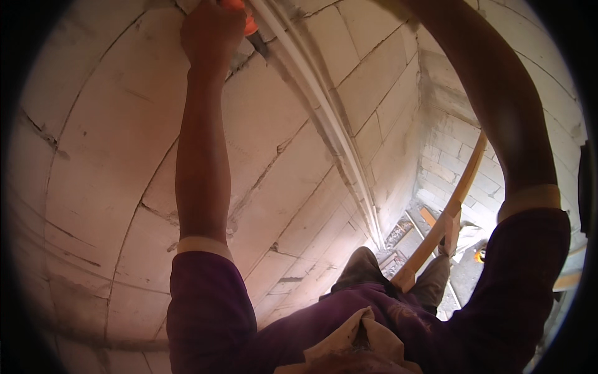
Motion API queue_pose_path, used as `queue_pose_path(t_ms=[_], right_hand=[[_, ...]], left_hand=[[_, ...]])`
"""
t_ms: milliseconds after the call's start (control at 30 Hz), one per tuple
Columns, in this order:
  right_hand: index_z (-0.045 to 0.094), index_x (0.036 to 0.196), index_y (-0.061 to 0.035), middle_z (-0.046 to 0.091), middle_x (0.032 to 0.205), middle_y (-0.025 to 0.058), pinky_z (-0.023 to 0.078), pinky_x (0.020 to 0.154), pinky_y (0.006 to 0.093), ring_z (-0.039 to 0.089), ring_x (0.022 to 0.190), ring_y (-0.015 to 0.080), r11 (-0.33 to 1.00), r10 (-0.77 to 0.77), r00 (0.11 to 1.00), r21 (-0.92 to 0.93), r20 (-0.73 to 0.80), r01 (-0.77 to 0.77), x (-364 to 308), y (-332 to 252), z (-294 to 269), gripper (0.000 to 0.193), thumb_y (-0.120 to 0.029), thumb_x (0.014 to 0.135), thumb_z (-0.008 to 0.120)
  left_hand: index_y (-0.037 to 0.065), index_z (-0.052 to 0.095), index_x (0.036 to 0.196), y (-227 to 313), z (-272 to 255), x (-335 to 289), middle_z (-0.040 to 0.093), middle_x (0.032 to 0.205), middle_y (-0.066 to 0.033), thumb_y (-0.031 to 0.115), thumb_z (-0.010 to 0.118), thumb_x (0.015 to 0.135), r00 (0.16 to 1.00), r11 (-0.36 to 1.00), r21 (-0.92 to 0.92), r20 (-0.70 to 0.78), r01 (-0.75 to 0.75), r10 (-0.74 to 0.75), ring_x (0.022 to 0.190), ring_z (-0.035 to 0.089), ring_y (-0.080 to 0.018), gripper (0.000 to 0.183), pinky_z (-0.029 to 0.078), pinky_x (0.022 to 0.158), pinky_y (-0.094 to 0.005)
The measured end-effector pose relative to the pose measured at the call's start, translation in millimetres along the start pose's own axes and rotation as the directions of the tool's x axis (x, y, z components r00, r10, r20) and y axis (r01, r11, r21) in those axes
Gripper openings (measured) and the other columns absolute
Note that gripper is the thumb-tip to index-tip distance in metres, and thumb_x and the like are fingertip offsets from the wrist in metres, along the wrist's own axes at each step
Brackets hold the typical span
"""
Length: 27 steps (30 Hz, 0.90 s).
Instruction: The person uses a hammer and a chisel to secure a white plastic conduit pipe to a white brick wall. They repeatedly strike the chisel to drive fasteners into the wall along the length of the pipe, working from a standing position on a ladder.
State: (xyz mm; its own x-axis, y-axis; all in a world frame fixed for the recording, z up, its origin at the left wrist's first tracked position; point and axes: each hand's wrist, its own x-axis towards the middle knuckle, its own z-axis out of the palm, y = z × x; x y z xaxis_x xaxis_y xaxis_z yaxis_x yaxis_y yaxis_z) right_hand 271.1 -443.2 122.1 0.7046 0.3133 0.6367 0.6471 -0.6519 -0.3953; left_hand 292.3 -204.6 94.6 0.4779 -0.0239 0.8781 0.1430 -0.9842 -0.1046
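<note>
My left hand (213,30) is raised at the top edge against a wall of pale blocks (143,118). Its fingers are closed around an orange-red object (250,25) with a dark lower part; the rest of it is cut off by the frame. Just right of that hand, pale pipes (324,106) run side by side down a groove cut in the wall. My right forearm (498,81) reaches up and over to the top edge, and the hand on it lies outside the picture.
A long wooden beam (443,225) slants upward close by my legs. On the floor far below lie rubble (398,234), boards and a pale sheet or bag (470,240). Another block wall (458,149) meets the first at a corner on the right.
</note>
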Motion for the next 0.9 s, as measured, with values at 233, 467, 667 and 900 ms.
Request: queue_pose_path(t_ms=[233,467,667,900], right_hand=[[0.068,0.102,0.002,0.065,0.074,0.0134,0.047,0.047,0.0401,0.059,0.058,0.0206,0.969,-0.068,0.996,0.234,-0.06,0.08,-5,10,-13,0.037,-0.029,0.092,0.051],[0.068,0.101,0.0041,0.066,0.076,0.0162,0.049,0.049,0.041,0.062,0.06,0.0236,0.967,0.022,0.993,0.254,-0.116,0.008,23,8,-11,0.038,-0.029,0.091,0.052],[0.066,0.097,0.0053,0.065,0.073,0.0164,0.046,0.048,0.0413,0.06,0.056,0.0242,0.954,0.059,0.997,0.295,-0.043,-0.044,4,9,-17,0.041,-0.033,0.094,0.052],[0.068,0.099,0.0033,0.064,0.068,0.0151,0.046,0.049,0.0412,0.059,0.054,0.0256,0.98,0.017,0.999,0.195,0.03,-0.022,21,7,-6,0.037,-0.028,0.093,0.049]], left_hand=[[0.0,0.069,0.1,6,-9,-10,0.072,0.093,-0.0172,0.048,0.074,0.076,1.0,0.997,-0.075,-0.01,0.022,-0.023,0.091,0.07,-0.0346,0.053,0.054,0.08,-0.0428],[0.0,0.069,0.1,4,-2,-11,0.072,0.092,-0.0172,0.047,0.073,0.076,0.999,0.997,-0.071,-0.036,-0.008,0.005,0.09,0.069,-0.0352,0.053,0.054,0.08,-0.0436],[-0.001,0.068,0.1,12,-13,-12,0.072,0.094,-0.0187,0.049,0.072,0.077,1.0,0.998,-0.058,0.011,0.018,-0.017,0.092,0.07,-0.0363,0.055,0.054,0.081,-0.0437],[-0.001,0.068,0.1,8,-12,-14,0.072,0.094,-0.0188,0.049,0.073,0.076,1.0,1.0,-0.016,-0.021,0.013,-0.013,0.092,0.07,-0.0359,0.056,0.054,0.081,-0.0438]])
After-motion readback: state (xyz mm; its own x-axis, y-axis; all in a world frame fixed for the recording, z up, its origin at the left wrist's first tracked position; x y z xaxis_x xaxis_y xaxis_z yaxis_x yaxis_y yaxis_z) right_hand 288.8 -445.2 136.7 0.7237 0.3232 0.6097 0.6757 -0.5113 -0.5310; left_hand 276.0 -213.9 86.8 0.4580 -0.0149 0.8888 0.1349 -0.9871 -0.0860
